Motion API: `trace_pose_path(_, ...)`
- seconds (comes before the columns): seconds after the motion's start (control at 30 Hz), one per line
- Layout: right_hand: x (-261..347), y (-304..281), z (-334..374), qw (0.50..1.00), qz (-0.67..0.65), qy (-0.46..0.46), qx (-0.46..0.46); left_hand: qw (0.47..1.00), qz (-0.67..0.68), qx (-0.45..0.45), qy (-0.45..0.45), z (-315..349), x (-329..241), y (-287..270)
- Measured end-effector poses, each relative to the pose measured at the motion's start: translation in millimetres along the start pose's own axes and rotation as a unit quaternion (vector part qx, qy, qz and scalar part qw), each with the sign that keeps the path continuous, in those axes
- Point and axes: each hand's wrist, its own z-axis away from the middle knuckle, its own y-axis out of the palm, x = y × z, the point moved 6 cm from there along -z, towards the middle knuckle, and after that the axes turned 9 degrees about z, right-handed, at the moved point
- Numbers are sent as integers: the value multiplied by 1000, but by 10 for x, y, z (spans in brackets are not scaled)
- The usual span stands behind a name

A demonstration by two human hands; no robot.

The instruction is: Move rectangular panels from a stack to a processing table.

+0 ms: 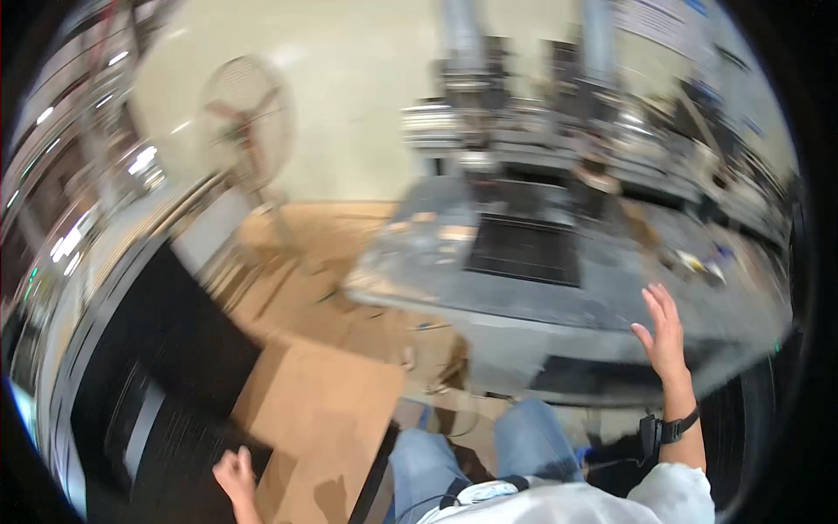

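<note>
Grey table (436, 286) with black rectangular plate (526, 251) and small blurred items (703, 265) on top

Motion blur smears the bright, fisheye-bent view, and a shadow (331, 498) darkens the cardboard (327, 384).

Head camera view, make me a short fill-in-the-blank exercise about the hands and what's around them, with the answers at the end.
1. Choosing between open and clenched, the right hand is ____.
2. Between top and bottom, the left hand is nearer the picture's ____ edge.
3. The strap is worn on the person's ____ arm.
4. The flat square panel on the grey table is coloured ____.

Missing words: open; bottom; right; black.
</note>
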Motion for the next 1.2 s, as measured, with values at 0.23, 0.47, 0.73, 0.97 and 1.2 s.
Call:
trace_pose_path(0.23,-1372,-2207,2616,810,441,380,77,871,264,310,275,461,-2662,2411)
trace_pose_path(0.47,-715,-2144,2454,858,385,337,-40,809,211,299,460,424,-4777,4078)
trace_pose_path(0.73,-319,-1250,1030,981,163,33,-99,830,139,308,444,453,-4716,4340)
trace_pose_path(0.97,124,318,-248,987,-8,-137,-85,797,142,207,549,932,-3702,3083)
trace_pose_path(1.2,552,1758,-921,984,-31,-114,132,789,73,169,586,701,-2931,1392)
